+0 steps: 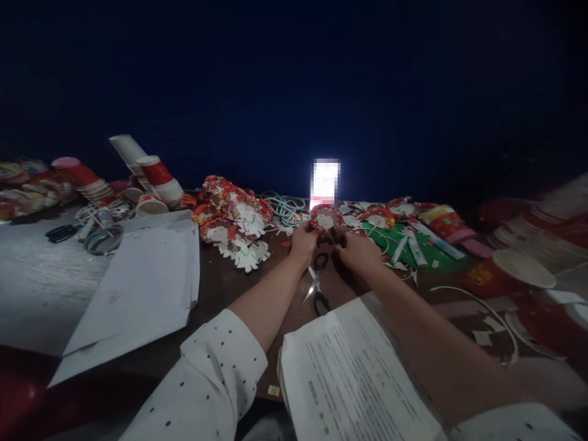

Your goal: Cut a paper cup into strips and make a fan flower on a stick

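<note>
My left hand (303, 245) is closed on the left edge of a small round paper piece (325, 218) with a red rim and a pale middle, held above the table. My right hand (361, 252) is closed at the lower right of this piece. A narrow dark thing shows at its fingertips, too small and dim to name. Below and between my hands, a pair of scissors (316, 283) with black handles lies on the brown table, blades apart. Stapled or bound printed sheets (349, 367) lie nearest to me, partly under my right forearm.
White sheets (142, 275) lie at the left. Stacked red-and-white paper cups (158, 177) stand behind them. A heap of red-and-white cut paper (239, 214) is left of my hands. Tubes (416, 250) rest on a green sheet (441, 262). A bright screen (325, 180) stands behind.
</note>
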The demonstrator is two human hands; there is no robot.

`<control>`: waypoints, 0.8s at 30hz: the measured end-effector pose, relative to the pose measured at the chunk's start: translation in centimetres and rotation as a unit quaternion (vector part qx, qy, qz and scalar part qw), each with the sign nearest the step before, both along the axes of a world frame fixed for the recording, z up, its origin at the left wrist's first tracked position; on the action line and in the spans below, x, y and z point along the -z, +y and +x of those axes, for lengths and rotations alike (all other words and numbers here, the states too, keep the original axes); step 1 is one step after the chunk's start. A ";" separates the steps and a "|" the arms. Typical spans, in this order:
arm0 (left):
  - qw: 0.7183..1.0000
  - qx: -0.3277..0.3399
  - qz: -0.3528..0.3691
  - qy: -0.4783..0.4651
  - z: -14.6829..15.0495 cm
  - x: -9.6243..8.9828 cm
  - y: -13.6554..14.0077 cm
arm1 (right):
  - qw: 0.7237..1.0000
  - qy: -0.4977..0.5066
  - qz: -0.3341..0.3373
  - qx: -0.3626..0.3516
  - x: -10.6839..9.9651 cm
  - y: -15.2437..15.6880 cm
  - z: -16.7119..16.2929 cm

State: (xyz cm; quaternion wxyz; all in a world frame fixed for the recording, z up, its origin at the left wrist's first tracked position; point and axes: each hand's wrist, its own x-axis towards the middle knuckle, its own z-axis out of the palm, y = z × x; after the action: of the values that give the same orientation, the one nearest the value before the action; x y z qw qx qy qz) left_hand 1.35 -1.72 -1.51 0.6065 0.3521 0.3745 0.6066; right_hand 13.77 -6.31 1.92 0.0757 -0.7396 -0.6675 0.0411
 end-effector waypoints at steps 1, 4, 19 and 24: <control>1.000 -0.001 -0.001 0.001 0.0 -0.1 0.0 | 1.000 0.008 0.003 0.002 0.0 0.0 0.1; 1.000 -0.001 -0.010 0.003 -0.1 -0.2 -0.1 | 0.999 0.037 0.014 0.010 0.1 0.2 0.6; 0.997 -0.062 0.026 0.039 -0.7 0.2 0.9 | 0.995 0.091 0.003 0.039 0.6 0.0 0.6; 0.995 -0.068 0.039 0.062 -0.5 0.6 0.9 | 0.993 0.100 0.018 0.052 0.9 0.2 0.4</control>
State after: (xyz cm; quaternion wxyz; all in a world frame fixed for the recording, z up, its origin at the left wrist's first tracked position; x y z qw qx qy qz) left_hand 0.85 -0.83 -2.16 0.5257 0.3861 0.4104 0.6373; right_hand 14.19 -6.15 0.99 0.1575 -0.7637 -0.6181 0.0991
